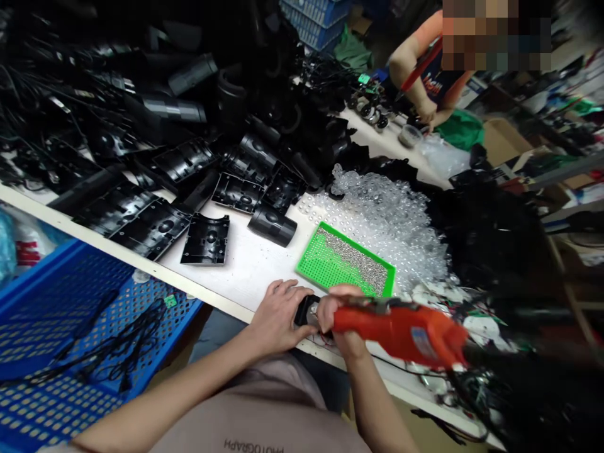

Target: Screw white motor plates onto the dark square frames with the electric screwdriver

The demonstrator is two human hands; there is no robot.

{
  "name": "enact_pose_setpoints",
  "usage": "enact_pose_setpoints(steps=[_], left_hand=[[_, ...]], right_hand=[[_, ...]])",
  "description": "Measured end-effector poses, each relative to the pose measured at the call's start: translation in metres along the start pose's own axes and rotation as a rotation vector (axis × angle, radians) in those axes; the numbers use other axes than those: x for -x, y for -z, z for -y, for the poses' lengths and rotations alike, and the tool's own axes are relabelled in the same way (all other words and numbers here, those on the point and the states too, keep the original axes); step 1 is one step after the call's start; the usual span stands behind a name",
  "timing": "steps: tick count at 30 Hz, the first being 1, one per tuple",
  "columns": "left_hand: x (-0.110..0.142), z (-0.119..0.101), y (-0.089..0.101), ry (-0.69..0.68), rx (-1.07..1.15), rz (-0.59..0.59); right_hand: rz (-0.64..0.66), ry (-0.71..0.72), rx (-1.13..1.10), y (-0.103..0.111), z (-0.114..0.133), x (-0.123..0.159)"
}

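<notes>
Red power tool [401, 333] is gripped by right hand [342, 321] | black plastic part [304, 311] is gripped by left hand [278, 318] | hands are held close together

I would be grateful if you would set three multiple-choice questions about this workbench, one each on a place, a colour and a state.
1. Where does the green perforated tray lie?
A) In the blue crate
B) On the white bench, next to the clear plastic pieces
C) On the person's lap

2. What colour is the power tool in the right hand?
A) Blue
B) Green
C) Red

3. What is the left hand doing?
A) Gripping a small black part
B) Hanging empty
C) Holding the tray

Answers:
1. B: the tray lies flat on the bench top.
2. C: its body shows red.
3. A: its fingers wrap the part beside the tool's tip.
</notes>
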State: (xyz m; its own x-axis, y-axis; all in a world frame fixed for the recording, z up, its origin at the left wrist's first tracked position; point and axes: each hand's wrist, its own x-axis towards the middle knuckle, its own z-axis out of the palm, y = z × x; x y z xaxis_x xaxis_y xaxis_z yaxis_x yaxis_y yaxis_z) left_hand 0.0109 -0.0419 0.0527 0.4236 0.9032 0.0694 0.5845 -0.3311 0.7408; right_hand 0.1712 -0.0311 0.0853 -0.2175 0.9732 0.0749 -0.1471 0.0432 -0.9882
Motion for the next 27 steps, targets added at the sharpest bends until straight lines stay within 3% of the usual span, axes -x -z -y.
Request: enact_pose_setpoints(steps=[3,6,10,13,17,22,24,27], left_hand=[[-0.001,0.001,0.000,0.011,-0.045,0.001],[-0.001,0.005,-0.001,0.010,-0.074,0.035],[-0.002,0.012,-0.001,-0.005,-0.067,0.072],[-0.005,0.013,0.000,-0.031,-0.060,0.058],[-0.010,0.009,0.003,-0.059,-0.049,0.065],[-0.015,0.004,0.005,-0.064,-0.065,0.073],[-0.014,0.007,0.007,-0.066,-0.072,0.081],[-0.010,0.011,0.011,-0.051,-0.080,0.077]], right_hand=[[-0.016,0.099,0.098,0.012,0.030,-0.006],[-0.096,0.033,0.497,0.031,0.051,0.002],[0.003,-0.192,1.070,0.032,0.036,0.024],[0.053,-0.156,1.235,0.020,0.012,0.032],[-0.007,-0.072,1.172,0.013,-0.002,0.034],[-0.037,-0.063,1.249,0.012,0.005,0.033],[-0.057,-0.090,1.025,0.021,0.011,0.031],[-0.329,-0.133,0.395,0.045,0.015,0.031]])
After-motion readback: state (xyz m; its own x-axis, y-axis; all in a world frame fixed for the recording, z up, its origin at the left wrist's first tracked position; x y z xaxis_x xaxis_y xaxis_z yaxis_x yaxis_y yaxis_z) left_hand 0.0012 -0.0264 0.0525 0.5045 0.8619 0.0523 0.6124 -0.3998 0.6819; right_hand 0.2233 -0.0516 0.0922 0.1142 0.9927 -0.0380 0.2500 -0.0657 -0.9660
